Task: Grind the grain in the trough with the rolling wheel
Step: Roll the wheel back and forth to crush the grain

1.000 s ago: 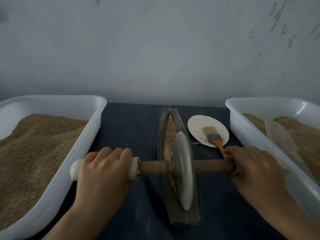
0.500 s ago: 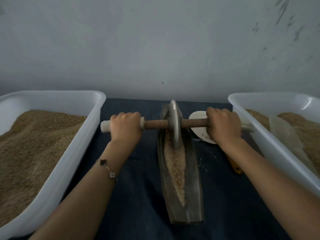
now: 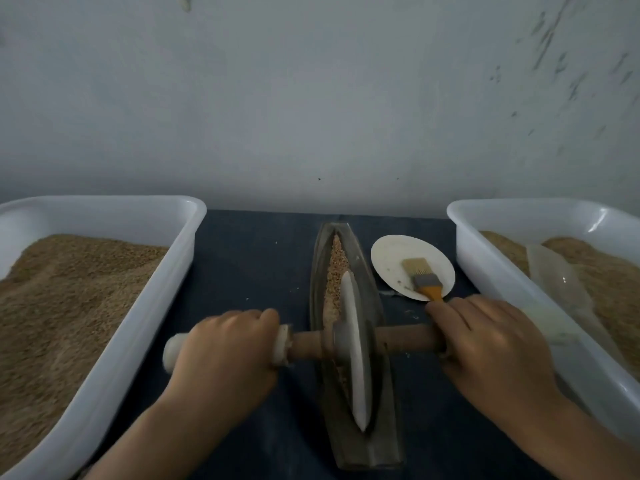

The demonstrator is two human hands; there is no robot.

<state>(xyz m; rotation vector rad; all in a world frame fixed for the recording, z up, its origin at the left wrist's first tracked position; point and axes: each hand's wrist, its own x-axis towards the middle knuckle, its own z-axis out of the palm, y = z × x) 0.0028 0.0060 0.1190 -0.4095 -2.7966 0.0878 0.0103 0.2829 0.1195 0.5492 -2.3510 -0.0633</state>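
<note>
A long boat-shaped trough [image 3: 372, 299] lies on the dark cloth, running away from me. Brown grain [image 3: 335, 265] fills its far half. The grey rolling wheel [image 3: 355, 351] stands on edge in the near half of the trough, on a wooden axle [image 3: 403, 337] that crosses it. My left hand [image 3: 225, 351] grips the white-capped left end of the axle. My right hand [image 3: 491, 344] grips the right end. The grain under the wheel is hidden.
A white tub [image 3: 104, 358] heaped with grain stands on the left; another white tub [image 3: 491, 275] with grain and a pale scoop stands on the right. A white plate [image 3: 391, 258] with a yellow-handled brush [image 3: 424, 277] sits just right of the trough. A wall [image 3: 311, 98] rises behind.
The wheel has rolled from the far end of the trough back toward me into the near half, both hands coming with it. The plate and brush are uncovered again.
</note>
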